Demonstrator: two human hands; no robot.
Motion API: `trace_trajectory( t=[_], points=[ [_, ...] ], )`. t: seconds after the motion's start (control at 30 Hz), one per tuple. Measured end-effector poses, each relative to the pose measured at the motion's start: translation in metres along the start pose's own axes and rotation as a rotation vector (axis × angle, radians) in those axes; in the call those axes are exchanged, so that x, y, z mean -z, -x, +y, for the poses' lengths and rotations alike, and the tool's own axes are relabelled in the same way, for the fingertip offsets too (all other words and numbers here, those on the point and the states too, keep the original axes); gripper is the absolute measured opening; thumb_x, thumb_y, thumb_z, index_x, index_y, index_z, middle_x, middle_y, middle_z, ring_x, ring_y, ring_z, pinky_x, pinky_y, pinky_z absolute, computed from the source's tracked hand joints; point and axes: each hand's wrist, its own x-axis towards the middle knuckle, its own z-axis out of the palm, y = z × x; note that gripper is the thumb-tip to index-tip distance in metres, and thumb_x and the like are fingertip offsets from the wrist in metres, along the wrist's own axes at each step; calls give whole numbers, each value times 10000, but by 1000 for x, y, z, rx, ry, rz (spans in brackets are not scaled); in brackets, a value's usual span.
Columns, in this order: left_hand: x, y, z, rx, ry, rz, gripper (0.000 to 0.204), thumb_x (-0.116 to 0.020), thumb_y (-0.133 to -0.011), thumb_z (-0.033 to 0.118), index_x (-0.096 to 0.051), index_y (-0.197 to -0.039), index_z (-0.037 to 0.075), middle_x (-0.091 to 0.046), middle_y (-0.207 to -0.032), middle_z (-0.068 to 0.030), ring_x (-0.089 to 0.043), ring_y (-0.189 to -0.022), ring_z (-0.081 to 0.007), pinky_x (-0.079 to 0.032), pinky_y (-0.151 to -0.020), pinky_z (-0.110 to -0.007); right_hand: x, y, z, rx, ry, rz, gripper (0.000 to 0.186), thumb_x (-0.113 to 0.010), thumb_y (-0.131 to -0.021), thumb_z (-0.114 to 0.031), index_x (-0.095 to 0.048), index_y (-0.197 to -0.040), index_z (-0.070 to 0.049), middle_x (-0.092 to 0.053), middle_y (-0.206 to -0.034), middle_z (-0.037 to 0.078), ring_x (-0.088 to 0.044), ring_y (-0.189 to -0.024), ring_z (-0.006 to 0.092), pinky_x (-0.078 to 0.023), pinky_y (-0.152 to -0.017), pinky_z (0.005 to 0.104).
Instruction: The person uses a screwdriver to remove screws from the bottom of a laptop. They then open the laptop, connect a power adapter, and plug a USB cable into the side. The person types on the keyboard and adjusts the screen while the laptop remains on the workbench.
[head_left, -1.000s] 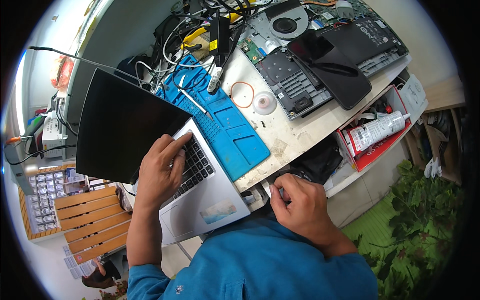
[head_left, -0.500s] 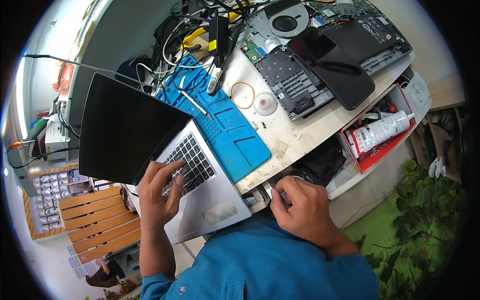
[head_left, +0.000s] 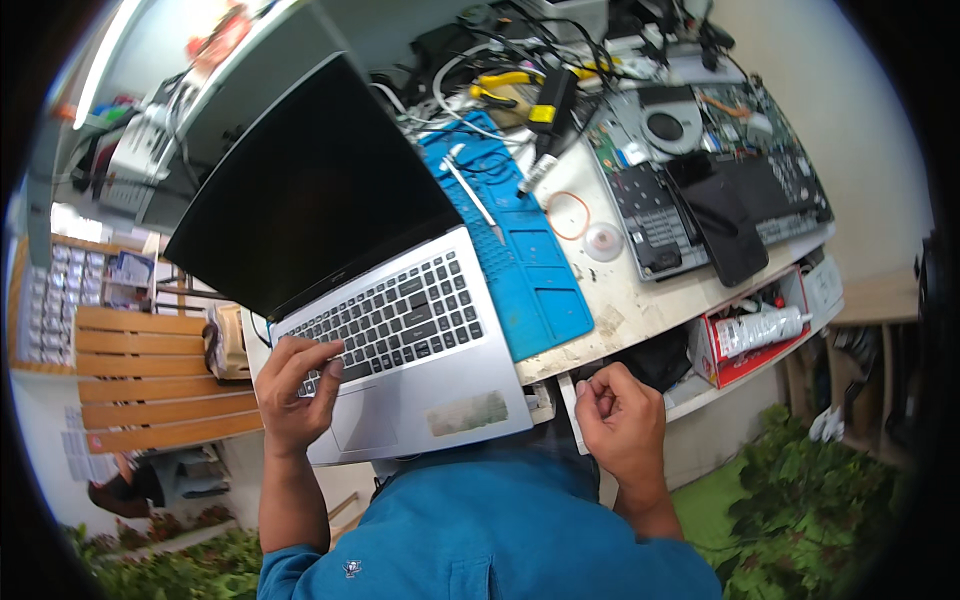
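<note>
A silver laptop (head_left: 466, 390) sits raised-lidded on the workbench, its screen (head_left: 310, 180) black. My left hand (head_left: 298, 390) is over the left part of the keyboard (head_left: 400, 315), fingers bent and apart. My right hand (head_left: 618, 415) is curled closed beside the laptop's right corner, near the drawer; whether it holds anything is hidden. A blue silicone mat (head_left: 540, 315) lies beyond the laptop, with a white pen-like tool (head_left: 472, 192) on it.
An opened laptop chassis (head_left: 640, 210) with a dark phone (head_left: 730, 240) sits right, near a cable pile with yellow-handled pliers (head_left: 500, 85). An open drawer holds a red box (head_left: 715, 355) with a white tube. A person (head_left: 135, 485) is at lower left, beyond a slatted bench (head_left: 150, 370).
My left hand has moved from the upper keyboard down to its left part, fingers more bent. The view has swung, shifting the bench rightward. My right hand stays curled.
</note>
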Motion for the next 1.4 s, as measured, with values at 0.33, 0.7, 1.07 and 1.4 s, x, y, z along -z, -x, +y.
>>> trace_trajectory(
  t=[0.33, 0.7, 1.07, 1.4],
  points=[
    [51, 92, -100, 355, 249, 424, 199, -717, -1040, 23, -770, -1224, -29, -723, -1186, -106, -669, -1034, -150, -538, -913, -275, -6, 3, -1, -11, 65, 8, 172, -784, -965, -63, -656, -862, -9, -612, -670, 43, -560, -590, 103, -452, -560, 301],
    [33, 133, -119, 736, 468, 275, 281, -716, -1063, 97, -768, -1308, -29, -753, -1107, -77, -649, -836, -113, -557, -742, -267, -39, -38, -68, 224, 269, -169, 291, -640, -1037, -89, -740, -1267, 59, -739, -1058, 229, -731, -911, 363, -570, -844, 438],
    [35, 127, -120, 804, 308, 206, 304, -634, -1093, 171, -784, -1254, -39, -735, -962, -132, -685, -822, -219, -559, -794, -361, -65, -59, -80, 240, 392, -169, 249, -613, -1054, -129, -766, -1117, 58, -740, -1051, 248, -711, -979, 463, -551, -894, 523],
    [37, 115, -103, 723, 68, 127, 329, -662, -1064, 175, -756, -1292, -42, -737, -1116, -166, -730, -983, -305, -579, -899, -421, -78, -56, -66, 304, 394, -44, 213, -613, -1060, -130, -753, -1081, 29, -734, -1033, 242, -705, -949, 464, -553, -859, 526]
  ],
)
